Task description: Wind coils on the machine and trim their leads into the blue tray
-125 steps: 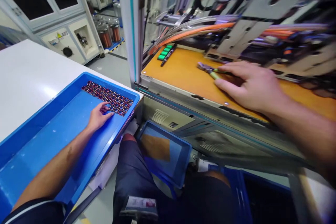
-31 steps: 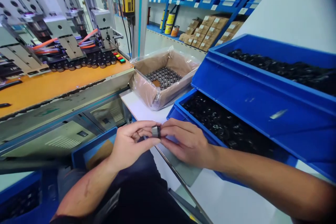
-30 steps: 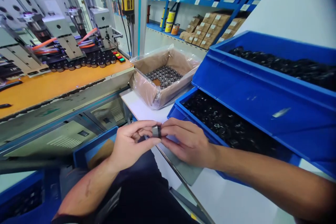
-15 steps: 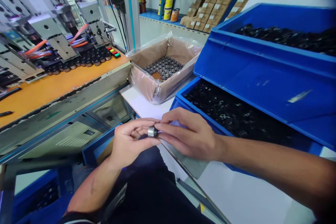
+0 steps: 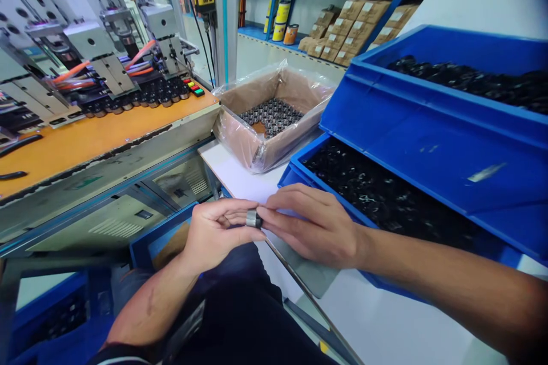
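Observation:
A small ridged metal cylinder with a black end (image 5: 253,218) is held between my two hands, above the edge of the white table. My left hand (image 5: 214,234) pinches its metal side between thumb and fingers. From the other side, the closed fingertips of my right hand (image 5: 310,225) grip the black end and hide part of it. Just beyond my right hand, a blue bin (image 5: 295,174) holds many small black parts.
A plastic-lined cardboard box (image 5: 244,142) with rows of metal parts stands ahead on the white table (image 5: 220,168). Another blue bin (image 5: 419,125) is stacked at the right. To the left, an orange-topped machine bench (image 5: 141,125) carries a row of dark cylindrical parts and black-handled pliers.
The view has shifted a little, so the surroundings sit slightly lower and further right. Both hands keep their hold on the cylinder, whose ridged side now shows more clearly.

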A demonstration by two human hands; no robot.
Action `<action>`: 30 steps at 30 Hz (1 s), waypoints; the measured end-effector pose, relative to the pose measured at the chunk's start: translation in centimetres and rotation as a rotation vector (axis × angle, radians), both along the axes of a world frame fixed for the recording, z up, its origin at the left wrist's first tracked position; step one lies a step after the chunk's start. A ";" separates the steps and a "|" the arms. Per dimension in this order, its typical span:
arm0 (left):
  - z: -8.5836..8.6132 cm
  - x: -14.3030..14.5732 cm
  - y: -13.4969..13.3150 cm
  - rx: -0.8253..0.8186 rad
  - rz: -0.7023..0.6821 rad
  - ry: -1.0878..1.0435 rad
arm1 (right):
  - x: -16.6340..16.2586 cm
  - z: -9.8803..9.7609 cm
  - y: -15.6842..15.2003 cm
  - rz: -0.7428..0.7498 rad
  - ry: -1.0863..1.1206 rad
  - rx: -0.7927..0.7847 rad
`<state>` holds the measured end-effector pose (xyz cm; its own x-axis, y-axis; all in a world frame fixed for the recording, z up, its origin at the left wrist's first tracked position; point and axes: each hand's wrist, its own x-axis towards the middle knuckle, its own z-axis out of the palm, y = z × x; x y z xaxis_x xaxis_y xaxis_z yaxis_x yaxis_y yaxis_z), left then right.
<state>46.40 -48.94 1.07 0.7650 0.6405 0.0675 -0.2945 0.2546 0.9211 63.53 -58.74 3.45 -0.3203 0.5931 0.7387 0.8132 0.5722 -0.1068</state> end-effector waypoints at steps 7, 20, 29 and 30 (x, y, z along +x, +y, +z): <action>0.1 -0.2 0.2 -0.020 -0.006 0.046 | 0.2 -0.3 -0.1 0.041 -0.110 0.018; -0.9 -0.3 0.8 -0.117 -0.049 0.107 | -0.3 -0.8 0.7 0.027 -0.020 0.020; -1.2 0.9 -1.5 -0.077 0.208 0.045 | -0.4 -0.7 0.4 -0.057 -0.051 0.044; -1.2 0.9 -1.5 -0.029 0.224 0.022 | -0.4 -0.6 0.3 -0.063 -0.019 0.044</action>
